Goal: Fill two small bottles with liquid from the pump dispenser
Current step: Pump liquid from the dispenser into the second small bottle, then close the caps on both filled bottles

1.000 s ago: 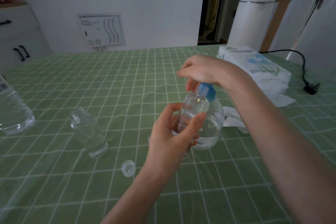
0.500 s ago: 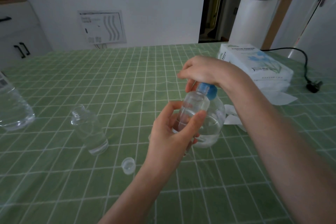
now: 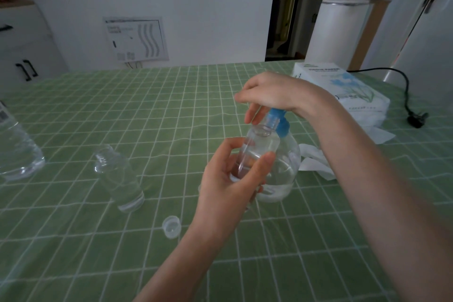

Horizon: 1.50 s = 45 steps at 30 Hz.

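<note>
My left hand (image 3: 228, 186) grips a small clear bottle (image 3: 259, 147), holding its open mouth just under the blue pump head (image 3: 278, 117) of a round clear dispenser (image 3: 284, 174). The bottle is partly full of clear liquid. My right hand (image 3: 267, 93) lies on top of the pump, fingers bent down over it. A second small clear bottle (image 3: 117, 179) stands uncapped on the cloth to the left, with some liquid in it. A small clear cap (image 3: 171, 227) lies on the cloth in front of it.
A large clear water bottle (image 3: 17, 152) stands at the left edge of the green checked tablecloth (image 3: 171, 105). A white tissue pack (image 3: 343, 91) and loose tissues (image 3: 316, 164) lie at the right, beside a black cable with a plug (image 3: 416, 119).
The pump head has risen a little under my right hand. Both hands and the small bottle stay in place; the view has shifted slightly.
</note>
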Motion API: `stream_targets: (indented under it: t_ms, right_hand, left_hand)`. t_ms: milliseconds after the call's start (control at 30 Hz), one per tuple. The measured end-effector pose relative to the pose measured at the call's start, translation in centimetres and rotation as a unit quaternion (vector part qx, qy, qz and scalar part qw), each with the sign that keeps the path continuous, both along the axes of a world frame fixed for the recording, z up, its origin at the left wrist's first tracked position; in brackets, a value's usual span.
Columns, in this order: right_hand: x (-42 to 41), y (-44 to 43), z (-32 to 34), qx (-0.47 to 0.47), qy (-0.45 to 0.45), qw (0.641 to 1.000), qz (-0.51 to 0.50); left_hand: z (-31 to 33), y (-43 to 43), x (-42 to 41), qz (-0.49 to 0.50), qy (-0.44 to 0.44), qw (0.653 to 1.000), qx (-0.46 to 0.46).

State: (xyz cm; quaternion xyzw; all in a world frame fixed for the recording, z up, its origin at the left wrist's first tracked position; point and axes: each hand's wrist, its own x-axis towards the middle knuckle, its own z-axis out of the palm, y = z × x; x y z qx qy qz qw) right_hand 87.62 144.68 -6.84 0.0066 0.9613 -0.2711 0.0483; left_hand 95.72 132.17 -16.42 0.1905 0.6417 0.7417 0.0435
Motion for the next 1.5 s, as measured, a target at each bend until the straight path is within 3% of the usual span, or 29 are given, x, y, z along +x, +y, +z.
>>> stream_targets:
  t_ms: [500,1100,1500]
  right_hand:
    - [-0.3,0.5,0.0,-0.179,0.023,0.984,-0.008]
    - [1.0,0.7,1.9,-0.208,0.02,0.978,-0.016]
    - [7.5,-0.1,3.1,-0.288,0.17,0.937,0.1]
  left_hand:
    - [0.0,-0.2,-0.2,0.021,-0.011,0.999,0.026]
    - [0.4,-0.7,-0.2,0.027,0.024,0.999,-0.04]
    - [-0.6,-7.1,5.4,0.055,0.017,0.997,-0.044]
